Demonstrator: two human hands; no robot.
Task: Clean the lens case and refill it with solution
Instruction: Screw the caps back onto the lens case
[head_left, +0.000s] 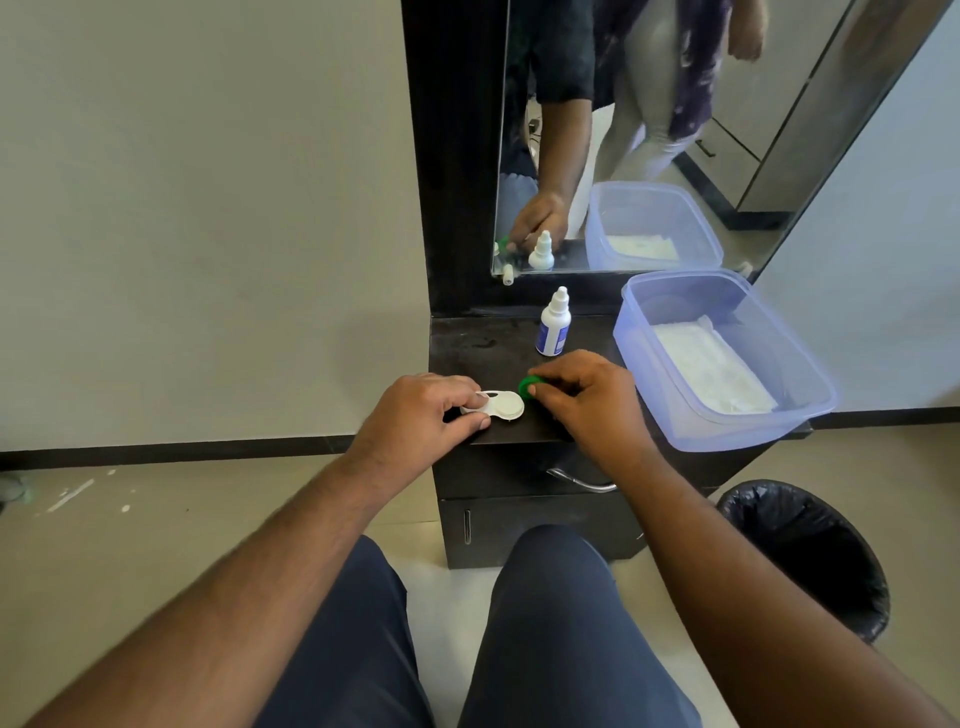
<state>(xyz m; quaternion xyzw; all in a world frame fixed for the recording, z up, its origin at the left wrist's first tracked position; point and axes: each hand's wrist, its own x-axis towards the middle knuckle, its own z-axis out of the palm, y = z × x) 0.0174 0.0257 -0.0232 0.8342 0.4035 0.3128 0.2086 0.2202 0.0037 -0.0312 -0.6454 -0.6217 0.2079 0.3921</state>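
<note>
While the left hand (423, 415) pinches the left end of the white lens case (501, 406), its long axis runs sideways toward the right hand (587, 400), which grips the green cap (531, 387) just beside the open right well

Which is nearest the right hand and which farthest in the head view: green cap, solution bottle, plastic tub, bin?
1. Green cap: pinched in the right hand.
2. Solution bottle: just behind the hand.
3. Plastic tub: to the right on the cabinet.
4. Bin: on the floor, lower right.

White lens case (498, 405), green cap (530, 387), translucent blue tub (789, 415), black bin (810, 556)
</note>
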